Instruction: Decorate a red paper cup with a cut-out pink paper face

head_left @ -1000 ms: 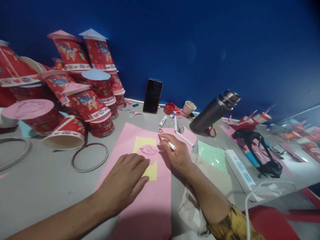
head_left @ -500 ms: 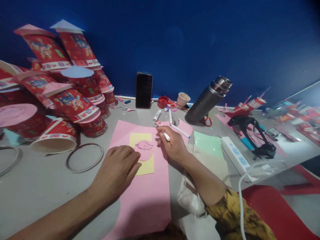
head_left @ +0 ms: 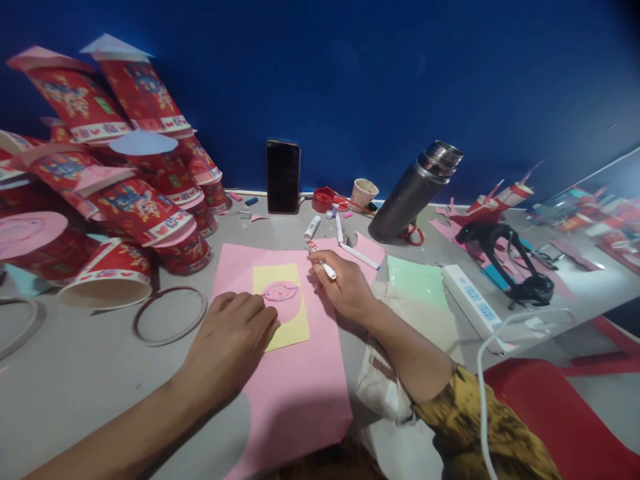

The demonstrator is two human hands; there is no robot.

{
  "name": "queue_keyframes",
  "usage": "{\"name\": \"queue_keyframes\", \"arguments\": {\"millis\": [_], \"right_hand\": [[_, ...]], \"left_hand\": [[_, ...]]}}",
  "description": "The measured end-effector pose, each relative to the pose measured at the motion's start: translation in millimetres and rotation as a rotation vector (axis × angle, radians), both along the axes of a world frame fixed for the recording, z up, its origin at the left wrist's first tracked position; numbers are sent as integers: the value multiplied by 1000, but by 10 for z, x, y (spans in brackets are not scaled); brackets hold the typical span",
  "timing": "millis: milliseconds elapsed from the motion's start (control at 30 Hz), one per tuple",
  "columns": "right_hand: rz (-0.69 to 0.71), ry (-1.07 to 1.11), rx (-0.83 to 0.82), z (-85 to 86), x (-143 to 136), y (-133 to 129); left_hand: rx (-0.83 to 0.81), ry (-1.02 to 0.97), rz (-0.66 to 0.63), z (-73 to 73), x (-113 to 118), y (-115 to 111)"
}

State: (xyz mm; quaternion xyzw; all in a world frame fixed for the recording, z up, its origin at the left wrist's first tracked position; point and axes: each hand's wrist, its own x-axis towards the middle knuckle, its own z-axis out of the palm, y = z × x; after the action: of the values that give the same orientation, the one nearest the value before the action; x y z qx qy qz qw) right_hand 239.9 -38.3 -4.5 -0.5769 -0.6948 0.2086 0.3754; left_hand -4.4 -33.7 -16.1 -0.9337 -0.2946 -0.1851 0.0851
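turned slightly since the earlier frame, the pink sheet (head_left: 300, 387) lies on the counter (head_left: 100, 373). the left hand (head_left: 230, 333) rests palm down, released, over the left side of the yellow paper (head_left: 287, 335) (pink drawing (head_left: 281, 293) on top); rightward, the right hand (head_left: 311, 261) grasps a white pen (head_left: 328, 270).

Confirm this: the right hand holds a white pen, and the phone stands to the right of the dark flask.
Wrong side for the phone: the head view shows it to the left of the dark flask. The right hand does hold a white pen.
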Motion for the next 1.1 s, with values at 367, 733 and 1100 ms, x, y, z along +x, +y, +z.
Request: {"name": "queue_keyframes", "arguments": {"millis": [367,733,1100], "right_hand": [[25,-39,-9,30,-25,-22],[-19,85,-90,76,-58,-55],[51,652,-252,141,-266,-107]], "left_hand": [[72,25,-33,-20,3,20],[82,-174,18,122,-5,35],[-55,-471,76,77,-70,5]]}}
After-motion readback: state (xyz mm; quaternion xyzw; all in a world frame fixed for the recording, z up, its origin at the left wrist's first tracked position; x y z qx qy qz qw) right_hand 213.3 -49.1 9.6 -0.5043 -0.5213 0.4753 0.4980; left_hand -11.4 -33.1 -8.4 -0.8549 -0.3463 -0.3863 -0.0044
